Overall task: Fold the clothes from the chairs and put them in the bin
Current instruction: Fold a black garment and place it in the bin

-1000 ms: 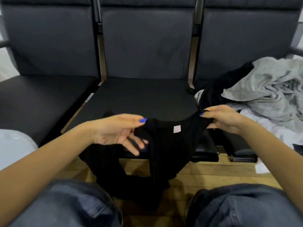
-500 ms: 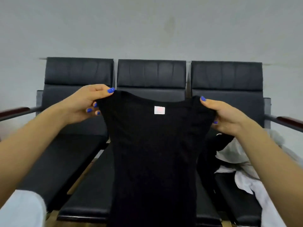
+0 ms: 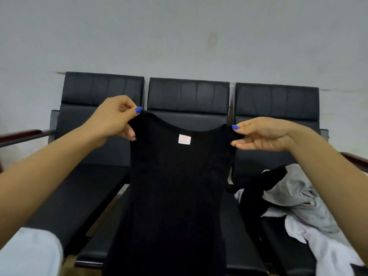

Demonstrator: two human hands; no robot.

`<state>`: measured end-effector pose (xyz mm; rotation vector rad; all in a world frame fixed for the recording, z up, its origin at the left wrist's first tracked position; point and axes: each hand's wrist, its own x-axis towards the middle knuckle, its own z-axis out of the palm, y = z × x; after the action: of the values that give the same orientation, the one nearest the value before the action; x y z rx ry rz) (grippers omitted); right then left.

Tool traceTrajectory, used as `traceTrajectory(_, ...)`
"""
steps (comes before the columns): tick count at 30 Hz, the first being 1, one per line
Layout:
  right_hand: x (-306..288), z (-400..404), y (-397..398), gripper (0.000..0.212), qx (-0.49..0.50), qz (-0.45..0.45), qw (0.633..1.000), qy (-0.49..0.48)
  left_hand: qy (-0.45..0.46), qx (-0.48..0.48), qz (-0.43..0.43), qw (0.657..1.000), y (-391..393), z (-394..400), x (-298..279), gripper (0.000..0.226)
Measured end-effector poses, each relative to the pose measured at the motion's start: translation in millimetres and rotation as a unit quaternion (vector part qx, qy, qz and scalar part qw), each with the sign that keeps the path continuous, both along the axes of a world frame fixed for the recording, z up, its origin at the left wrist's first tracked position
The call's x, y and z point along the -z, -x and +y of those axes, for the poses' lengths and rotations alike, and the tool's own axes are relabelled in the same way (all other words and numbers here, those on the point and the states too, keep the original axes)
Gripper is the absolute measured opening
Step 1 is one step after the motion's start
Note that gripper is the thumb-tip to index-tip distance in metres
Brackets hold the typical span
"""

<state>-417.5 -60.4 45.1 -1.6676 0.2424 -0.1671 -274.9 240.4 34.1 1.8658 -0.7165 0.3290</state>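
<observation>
A black sleeveless top [image 3: 175,188] with a small pale label at its neckline hangs spread out in front of the middle chair [image 3: 188,96]. My left hand [image 3: 114,121] pinches its left shoulder. At the other shoulder, my right hand [image 3: 260,135] pinches the strap between thumb and fingers. The garment's lower part drops out of view at the bottom. A heap of grey, white and black clothes [image 3: 294,198] lies on the right chair seat. No bin is in view.
Three joined black chairs stand against a pale wall; the left chair [image 3: 79,186] has a bare seat. Wooden armrests stick out at far left [image 3: 20,134] and far right [image 3: 356,159]. A pale blue rounded object [image 3: 29,253] sits at the lower left corner.
A second ago the black top lay bunched low over my lap; both hands lifted it and spread it by the shoulders. Since half a second ago it has stayed up, hands slightly wider apart.
</observation>
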Motion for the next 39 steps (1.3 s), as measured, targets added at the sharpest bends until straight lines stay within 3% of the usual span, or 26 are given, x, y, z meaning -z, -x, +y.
traceTrajectory(7,39.0,-9.1,-58.3,0.007,0.052,0.057,0.995,0.058,0.047,0.044,0.136,0.989,-41.0,-27.0,39.1,0.013)
traceTrajectory(12,83.2,-30.0,-116.9,0.005,0.13,0.1,0.983,0.087,0.088,0.041,0.248,0.964,-86.9,-59.9,99.6,0.009)
traceTrajectory(16,125.2,-49.4,-170.9,0.027,0.186,0.167,0.963,0.102,0.14,-0.015,0.288,0.947,-141.5,-96.2,158.9,0.01)
traceTrajectory(22,209.4,-76.8,-269.0,0.024,0.246,0.188,0.938,0.157,0.062,-0.093,0.292,0.95,-222.5,-160.4,243.0,0.023)
traceTrajectory(29,291.7,-87.3,-366.5,0.012,0.298,0.133,0.888,0.323,-0.085,-0.136,0.179,0.971,-310.0,-208.8,291.8,0.029)
traceTrajectory(33,303.5,-113.3,-386.1,0.013,0.307,0.095,0.877,0.358,-0.076,-0.143,0.158,0.974,-345.0,-226.3,300.0,0.024)
traceTrajectory(35,307.9,-122.2,-384.6,0.023,0.283,0.074,0.89,0.35,-0.048,-0.146,0.166,0.974,-347.2,-235.2,304.4,0.004)
traceTrajectory(37,310.3,-119.9,-373.7,0.035,0.256,0.024,0.904,0.34,-0.026,-0.155,0.157,0.975,-341.2,-239.3,310.0,0.041)
traceTrajectory(39,313.3,-112.3,-356.9,0.045,0.209,-0.031,0.909,0.359,0.01,-0.161,0.135,0.978,-327.2,-235.7,308.5,0.058)
